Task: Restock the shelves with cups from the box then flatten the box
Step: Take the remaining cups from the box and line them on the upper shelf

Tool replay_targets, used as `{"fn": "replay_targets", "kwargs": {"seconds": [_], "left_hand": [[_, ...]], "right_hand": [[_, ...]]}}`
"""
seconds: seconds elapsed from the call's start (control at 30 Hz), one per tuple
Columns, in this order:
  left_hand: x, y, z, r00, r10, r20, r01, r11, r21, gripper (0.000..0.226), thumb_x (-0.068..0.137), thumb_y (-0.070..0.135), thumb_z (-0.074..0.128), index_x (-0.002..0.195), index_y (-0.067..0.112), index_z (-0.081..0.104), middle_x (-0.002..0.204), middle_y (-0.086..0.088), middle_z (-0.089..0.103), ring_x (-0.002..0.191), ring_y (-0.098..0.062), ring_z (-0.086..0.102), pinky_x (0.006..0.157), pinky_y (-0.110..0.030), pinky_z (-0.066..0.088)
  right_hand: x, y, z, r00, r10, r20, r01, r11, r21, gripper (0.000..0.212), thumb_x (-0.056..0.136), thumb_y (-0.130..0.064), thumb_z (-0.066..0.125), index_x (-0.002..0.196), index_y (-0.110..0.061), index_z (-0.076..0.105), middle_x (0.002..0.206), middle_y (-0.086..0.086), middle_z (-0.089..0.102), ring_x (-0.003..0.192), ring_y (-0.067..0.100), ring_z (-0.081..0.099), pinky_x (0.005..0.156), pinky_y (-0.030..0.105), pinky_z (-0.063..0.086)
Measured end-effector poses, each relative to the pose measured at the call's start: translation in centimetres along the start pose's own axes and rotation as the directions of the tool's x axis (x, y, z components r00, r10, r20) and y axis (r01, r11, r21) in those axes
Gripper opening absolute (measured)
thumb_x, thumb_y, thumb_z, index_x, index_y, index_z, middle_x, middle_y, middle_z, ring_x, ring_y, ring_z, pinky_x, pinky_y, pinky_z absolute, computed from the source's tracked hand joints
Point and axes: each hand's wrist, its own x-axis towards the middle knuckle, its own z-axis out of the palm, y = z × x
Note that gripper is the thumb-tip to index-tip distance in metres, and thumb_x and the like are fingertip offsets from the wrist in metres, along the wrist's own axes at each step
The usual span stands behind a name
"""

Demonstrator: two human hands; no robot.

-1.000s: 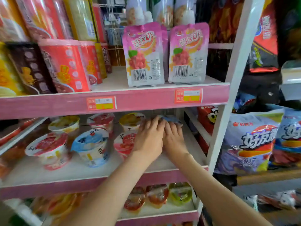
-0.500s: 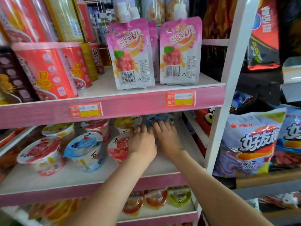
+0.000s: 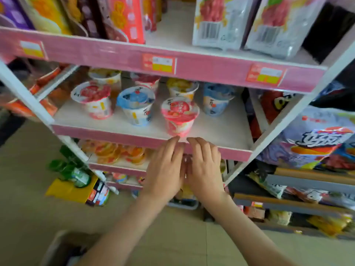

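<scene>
Our left hand (image 3: 165,169) and right hand (image 3: 204,166) have drawn back from the shelf (image 3: 221,131), loose and empty. The blue cup (image 3: 217,101) is placed, so we likely return to the box (image 3: 55,242).

On the pink-edged shelf (image 3: 221,131) the pink cup (image 3: 179,116) stands nearest the front edge. A blue cup (image 3: 135,104) stands left of it; seemingly four more stand behind.

Box (image 3: 57,246) is chopped by the bottom edge, too smeary to see inside. Back-row cups (image 3: 182,87) sit half hidden behind the front cups (image 3: 179,114). Price labels (image 3: 159,63) are just blur, can't read them. Pouches (image 3: 217,22) up top lose their upper halves to the edge.
</scene>
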Motion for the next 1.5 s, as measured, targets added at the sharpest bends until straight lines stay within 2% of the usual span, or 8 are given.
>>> {"fn": "replay_targets", "kwargs": {"seconds": [0.17,0.3,0.5,0.63,0.83,1.03,1.2,1.5], "left_hand": [[-13.8,-7.8,1.2,0.926,-0.371,0.071,0.374,0.927,-0.036,0.04,0.081,0.016,0.044,0.116,0.001,0.057,0.115,-0.016,0.059,0.105,-0.029,0.055,0.089,-0.04,0.044],[-27.5,-13.8,2.9,0.7,-0.68,0.219,0.678,0.729,0.096,0.037,0.074,0.009,0.063,0.109,-0.001,0.06,0.1,-0.016,0.061,0.09,-0.031,0.061,0.081,-0.035,0.048],[-45.3,-19.6,4.7,0.276,-0.868,0.413,0.88,0.401,0.255,0.05,0.067,0.002,0.074,0.113,-0.002,0.055,0.096,-0.018,0.059,0.081,-0.035,0.062,0.066,-0.039,0.053],[-52.7,-22.5,6.0,0.063,-0.888,0.456,0.879,0.265,0.395,0.049,0.083,0.01,0.058,0.13,0.005,0.046,0.123,-0.015,0.052,0.11,-0.031,0.052,0.09,-0.037,0.044],[-56.3,-27.2,9.2,0.055,-0.849,0.525,0.735,0.39,0.555,0.066,0.095,0.013,0.046,0.148,0.011,0.008,0.153,-0.011,0.015,0.139,-0.025,0.021,0.111,-0.035,0.023],[-58.3,-35.0,14.4,0.405,-0.674,0.618,0.249,0.731,0.635,0.06,0.083,0.026,0.059,0.14,0.021,0.042,0.143,-0.003,0.046,0.126,-0.019,0.047,0.102,-0.035,0.04],[-57.4,-40.1,17.6,0.19,-0.587,0.787,-0.053,0.794,0.605,0.066,0.101,0.023,0.036,0.149,0.009,-0.006,0.157,-0.011,-0.01,0.144,-0.028,-0.006,0.115,-0.047,0.001],[-55.9,-41.9,18.4,0.087,-0.55,0.831,-0.06,0.83,0.555,0.063,0.1,0.032,0.035,0.148,0.006,0.005,0.147,-0.009,0.019,0.137,-0.028,0.018,0.114,-0.049,0.001]], "right_hand": [[-5.8,-6.2,5.9,0.965,-0.094,0.246,0.059,0.987,0.147,0.04,0.082,-0.012,0.044,0.121,-0.006,0.048,0.109,0.014,0.054,0.09,0.032,0.045,0.08,0.04,0.036],[-11.9,-11.4,13.6,0.866,-0.224,0.448,0.092,0.95,0.298,0.041,0.071,-0.003,0.052,0.112,-0.002,0.052,0.099,0.016,0.056,0.086,0.027,0.04,0.081,0.038,0.035],[-23.0,-19.2,24.4,0.499,-0.24,0.833,-0.152,0.922,0.356,0.052,0.078,0.005,0.057,0.129,-0.004,0.051,0.123,0.015,0.052,0.112,0.024,0.039,0.095,0.037,0.039],[-29.4,-24.4,30.8,0.276,-0.432,0.859,0.072,0.9,0.43,0.054,0.084,-0.003,0.058,0.136,-0.006,0.042,0.128,0.013,0.048,0.116,0.022,0.037,0.097,0.033,0.039],[-35.1,-29.0,37.8,0.119,-0.464,0.878,0.143,0.883,0.447,0.062,0.089,-0.005,0.055,0.144,-0.01,0.027,0.142,0.007,0.035,0.133,0.023,0.027,0.11,0.029,0.024],[-38.3,-28.5,42.2,0.06,-0.402,0.914,0.285,0.884,0.37,0.07,0.087,-0.009,0.058,0.146,-0.01,0.021,0.146,0.007,0.031,0.136,0.023,0.025,0.112,0.032,0.024],[-39.6,-27.5,43.5,0.04,-0.343,0.938,0.295,0.901,0.317,0.07,0.083,-0.001,0.057,0.145,-0.006,0.024,0.145,0.014,0.033,0.133,0.03,0.029,0.106,0.037,0.029],[-40.8,-26.0,42.6,0.185,-0.372,0.91,0.235,0.916,0.326,0.081,0.045,0.0,0.082,0.122,-0.003,0.056,0.112,0.013,0.06,0.1,0.032,0.06,0.08,0.038,0.052]]}}
